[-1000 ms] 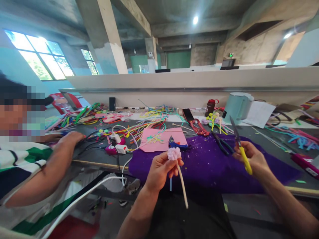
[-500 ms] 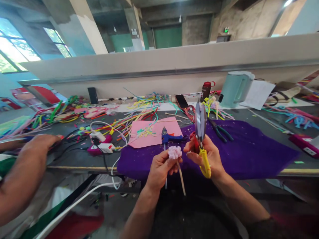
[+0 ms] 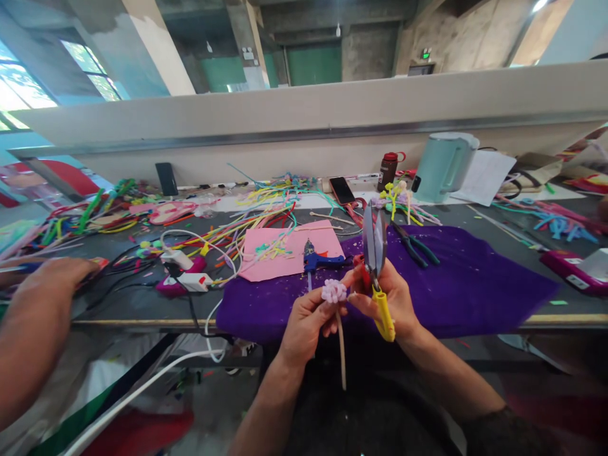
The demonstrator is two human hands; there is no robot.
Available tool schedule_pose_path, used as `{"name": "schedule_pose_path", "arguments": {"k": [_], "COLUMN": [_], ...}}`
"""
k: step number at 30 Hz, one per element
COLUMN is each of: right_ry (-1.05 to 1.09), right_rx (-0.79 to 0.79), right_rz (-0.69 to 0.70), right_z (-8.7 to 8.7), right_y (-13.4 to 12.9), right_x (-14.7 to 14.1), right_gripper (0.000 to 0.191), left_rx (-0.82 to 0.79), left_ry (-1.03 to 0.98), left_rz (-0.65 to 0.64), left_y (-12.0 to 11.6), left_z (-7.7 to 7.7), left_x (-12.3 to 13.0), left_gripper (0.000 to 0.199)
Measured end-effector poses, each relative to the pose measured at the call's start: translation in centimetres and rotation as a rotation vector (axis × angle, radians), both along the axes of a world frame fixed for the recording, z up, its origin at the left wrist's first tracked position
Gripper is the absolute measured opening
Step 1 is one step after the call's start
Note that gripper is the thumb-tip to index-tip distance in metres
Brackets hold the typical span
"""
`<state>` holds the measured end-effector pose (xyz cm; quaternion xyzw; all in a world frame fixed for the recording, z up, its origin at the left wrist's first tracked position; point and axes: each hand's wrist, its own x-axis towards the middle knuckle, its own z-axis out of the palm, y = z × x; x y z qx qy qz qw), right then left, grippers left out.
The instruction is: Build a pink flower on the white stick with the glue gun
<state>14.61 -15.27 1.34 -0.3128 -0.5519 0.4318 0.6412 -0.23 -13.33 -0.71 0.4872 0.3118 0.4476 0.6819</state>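
Between the thumb and fingers of my left hand (image 3: 306, 323) is a pale pink fuzzy flower (image 3: 334, 291), its beige stem (image 3: 342, 351) hanging down below. My right hand (image 3: 392, 297) is wrapped round a pair of scissors (image 3: 375, 244) with red and yellow handles, blades pointing up. The right fingertips come close beside the flower; whether they touch it I cannot tell. Just beyond my hands a blue glue gun (image 3: 323, 259) lies partly on a pink sheet (image 3: 256, 269), above a purple cloth (image 3: 456, 278).
Green-handled pliers (image 3: 415, 246) lie on the cloth. Colourful pipe cleaners (image 3: 228, 237) cover the table behind. A power strip (image 3: 183, 283) with cables sits left, near another person's arm (image 3: 40, 316). At the back stand a phone (image 3: 342, 190), a brown bottle (image 3: 388, 171) and a teal jug (image 3: 446, 168).
My right hand, with the scissors, has moved left, nearer the flower. The stem now hangs more upright. The view has shifted slightly.
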Motion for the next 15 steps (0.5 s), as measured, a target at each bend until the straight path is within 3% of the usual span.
{"name": "schedule_pose_path", "arguments": {"k": [4,11,15], "right_ry": [0.003,0.023,-0.014], "right_rx": [-0.015,0.054,0.082], "right_rz": [0.057,-0.032,0.016], "right_z": [-0.12,0.28,0.25], "right_y": [0.26,0.69,0.55], "right_x": [-0.05,-0.08,0.0], "right_gripper": [0.043,0.039,0.04], "left_rx": [0.006,0.011,0.0], "left_ry": [-0.009,-0.017,-0.015], "left_rz": [0.02,0.041,0.028], "left_y": [0.03,0.13,0.14], "left_z": [-0.22,-0.54,-0.48], "left_x": [0.01,-0.23,-0.12], "left_gripper": [0.023,0.019,0.019]}}
